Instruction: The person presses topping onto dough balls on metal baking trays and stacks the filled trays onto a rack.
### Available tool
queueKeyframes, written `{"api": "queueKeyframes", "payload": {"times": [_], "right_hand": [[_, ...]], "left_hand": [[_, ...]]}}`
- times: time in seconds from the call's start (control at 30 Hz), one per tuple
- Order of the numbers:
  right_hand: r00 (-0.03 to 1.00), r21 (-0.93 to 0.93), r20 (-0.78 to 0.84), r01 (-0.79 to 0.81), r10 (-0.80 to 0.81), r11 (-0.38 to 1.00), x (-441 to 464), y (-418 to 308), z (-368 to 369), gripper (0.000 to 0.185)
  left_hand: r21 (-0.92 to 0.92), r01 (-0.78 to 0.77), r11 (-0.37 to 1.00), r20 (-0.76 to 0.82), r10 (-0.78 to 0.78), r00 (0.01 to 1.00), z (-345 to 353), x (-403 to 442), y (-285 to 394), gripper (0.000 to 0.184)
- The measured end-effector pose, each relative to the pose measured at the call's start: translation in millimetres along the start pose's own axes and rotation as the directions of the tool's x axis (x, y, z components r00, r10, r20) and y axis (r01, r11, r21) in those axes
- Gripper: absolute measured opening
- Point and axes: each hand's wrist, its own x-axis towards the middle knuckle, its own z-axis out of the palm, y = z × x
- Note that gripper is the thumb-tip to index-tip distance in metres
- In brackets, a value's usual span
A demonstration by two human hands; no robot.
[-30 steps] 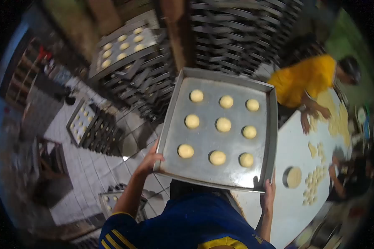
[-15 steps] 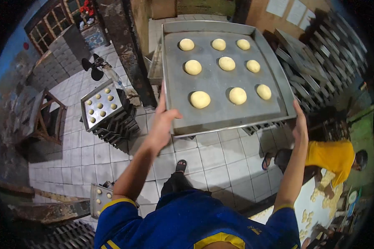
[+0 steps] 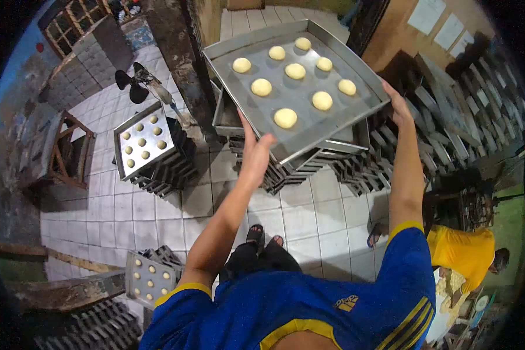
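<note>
A metal baking tray (image 3: 356, 109) with several round pale dough balls (image 3: 294, 71) is held out in front of me, turned at an angle. My left hand (image 3: 255, 156) grips its near left side, fingers under and along the wall, thumb near the near corner. On the far right corner, my right hand (image 3: 396, 105) is closed around the edge. Beneath the held tray stands a crisscross stack of trays (image 3: 297, 176), partly hidden by it. I cannot tell whether the held tray touches the stack.
Another stack, topped by a tray of dough balls (image 3: 135, 153), stands left beside a black fan (image 3: 135, 83). A third dough tray (image 3: 149, 274) is at lower left. More stacked trays (image 3: 449, 125) line the right. A person in a yellow shirt (image 3: 461, 254) works at a dough-covered table.
The tray has turned and moved up and left, exposing the stack beneath it. Both my hands have moved with it, still gripping. My second foot has come into view.
</note>
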Motion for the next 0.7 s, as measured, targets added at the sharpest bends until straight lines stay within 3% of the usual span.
{"api": "queueKeyframes", "payload": {"times": [0.1,0.17,0.2,0.23,0.27,0.3,0.33,0.37,0.4,0.47,0.53,0.7], "right_hand": [[0.998,0.052,-0.038,-0.047,0.049,0.998,20,33,-14,0.061],[0.995,0.088,-0.074,-0.059,0.065,0.994,15,53,-21,0.060],[0.975,0.069,-0.213,-0.045,0.059,0.997,-1,45,-12,0.063],[0.910,-0.048,-0.397,0.111,-0.121,0.993,-27,38,10,0.067],[0.885,-0.105,-0.454,0.057,-0.099,0.993,-58,34,18,0.072],[0.856,-0.158,-0.510,0.005,-0.087,0.987,-87,34,26,0.077],[0.857,-0.245,-0.511,-0.067,-0.070,0.967,-113,49,34,0.080],[0.899,-0.203,-0.434,-0.033,-0.059,0.979,-135,70,52,0.085],[0.919,-0.261,-0.395,-0.106,-0.006,0.959,-153,89,68,0.088],[0.959,-0.069,-0.265,-0.120,0.098,0.990,-176,92,98,0.089],[0.959,-0.055,-0.274,-0.096,0.077,0.994,-173,90,114,0.082],[0.942,-0.034,-0.323,-0.106,0.090,0.994,-153,79,100,0.077]], "left_hand": [[0.318,0.089,0.944,-0.034,-0.083,0.996,-4,5,3,0.106],[0.427,0.236,0.873,-0.032,-0.246,0.969,-10,1,22,0.103],[0.268,0.278,0.922,-0.006,-0.287,0.958,-20,-2,31,0.097],[0.179,0.253,0.951,-0.032,-0.251,0.967,-49,-3,29,0.083],[0.148,-0.055,0.987,-0.155,0.078,0.985,-92,20,-9,0.066],[0.342,-0.005,0.940,-0.351,0.133,0.927,-105,16,1,0.057],[0.385,-0.081,0.920,-0.404,0.247,0.881,-119,28,-10,0.059],[0.444,-0.011,0.896,-0.461,0.239,0.854,-128,36,-16,0.062],[0.365,0.036,0.930,-0.415,0.128,0.901,-135,41,-24,0.061],[0.287,0.088,0.954,-0.356,0.021,0.934,-146,55,-44,0.059],[-0.014,0.205,0.979,-0.137,-0.205,0.969,-146,69,-59,0.053],[-0.072,0.137,0.988,-0.156,-0.147,0.977,-110,64,-56,0.049]]}}
